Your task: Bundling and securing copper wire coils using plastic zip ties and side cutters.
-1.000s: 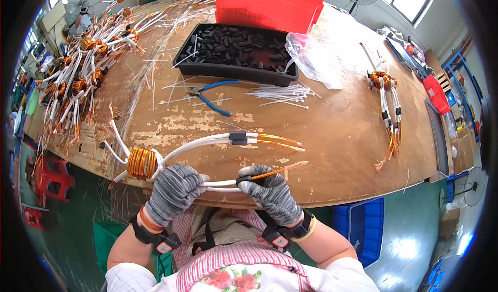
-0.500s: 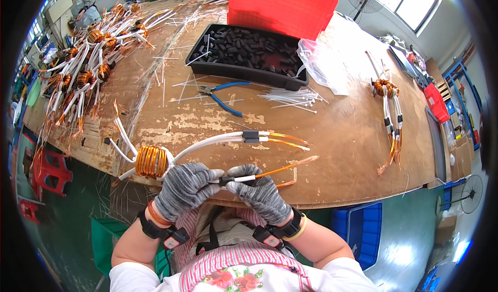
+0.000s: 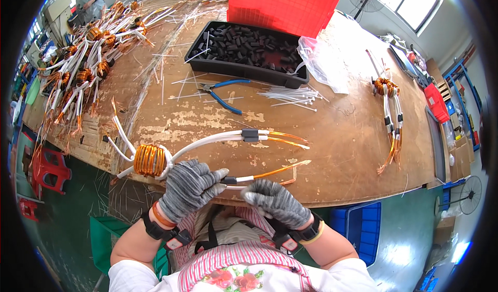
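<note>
A toroidal coil [image 3: 150,161] with orange copper windings lies on the near left of the table, white-sleeved leads running off it. My left hand [image 3: 191,187], in a grey knitted glove, pinches the near pair of leads beside a short black sleeve [image 3: 229,180], which sits around one lead. At the lower white lead [image 3: 236,188] are the curled fingertips of my right hand [image 3: 276,203], gloved alike; bare copper ends [image 3: 282,170] stick out beyond. Farther back, another black sleeve [image 3: 250,135] holds the far pair of leads together.
A black tray [image 3: 248,75] of small black sleeves stands at the back, a red bin [image 3: 282,7] behind it. Blue-handled cutters [image 3: 226,101] and white cable ties [image 3: 293,96] lie before it. Several coils [image 3: 85,78] are heaped left; a finished-looking coil [image 3: 386,87] lies right.
My right hand has moved right and slightly nearer, off the black sleeve and down to the lower lead. My left hand keeps its grip, shifted slightly right. A person at the back left has straightened up.
</note>
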The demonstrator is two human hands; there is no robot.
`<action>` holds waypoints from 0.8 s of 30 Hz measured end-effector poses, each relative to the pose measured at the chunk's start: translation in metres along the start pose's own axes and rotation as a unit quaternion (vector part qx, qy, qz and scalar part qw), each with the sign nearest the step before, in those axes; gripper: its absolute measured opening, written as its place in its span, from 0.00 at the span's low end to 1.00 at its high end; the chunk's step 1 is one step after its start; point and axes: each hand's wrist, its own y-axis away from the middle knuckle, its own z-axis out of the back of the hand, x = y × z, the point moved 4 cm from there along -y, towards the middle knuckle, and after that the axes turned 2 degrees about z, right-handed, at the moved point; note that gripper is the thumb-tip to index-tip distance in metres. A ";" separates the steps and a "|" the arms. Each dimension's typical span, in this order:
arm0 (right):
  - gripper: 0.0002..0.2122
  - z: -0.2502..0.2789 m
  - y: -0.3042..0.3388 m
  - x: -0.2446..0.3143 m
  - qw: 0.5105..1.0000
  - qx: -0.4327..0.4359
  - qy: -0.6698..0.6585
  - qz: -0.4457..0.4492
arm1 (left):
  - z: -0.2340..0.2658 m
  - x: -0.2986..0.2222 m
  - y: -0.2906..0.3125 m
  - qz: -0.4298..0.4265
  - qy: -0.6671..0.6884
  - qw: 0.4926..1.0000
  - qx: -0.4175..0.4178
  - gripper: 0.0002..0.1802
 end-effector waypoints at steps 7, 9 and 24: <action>0.09 0.003 0.021 -0.028 0.997 0.034 0.046 -0.052 | -0.006 -0.004 -0.003 -0.003 -0.022 0.999 -0.035 0.16; 0.10 0.007 0.020 -0.038 0.997 0.034 0.053 -0.042 | -0.008 -0.005 -0.003 0.016 -0.056 0.998 -0.014 0.16; 0.13 0.024 0.029 -0.051 0.999 0.018 0.031 -0.033 | -0.006 -0.034 0.016 -0.133 -0.053 0.986 -0.080 0.17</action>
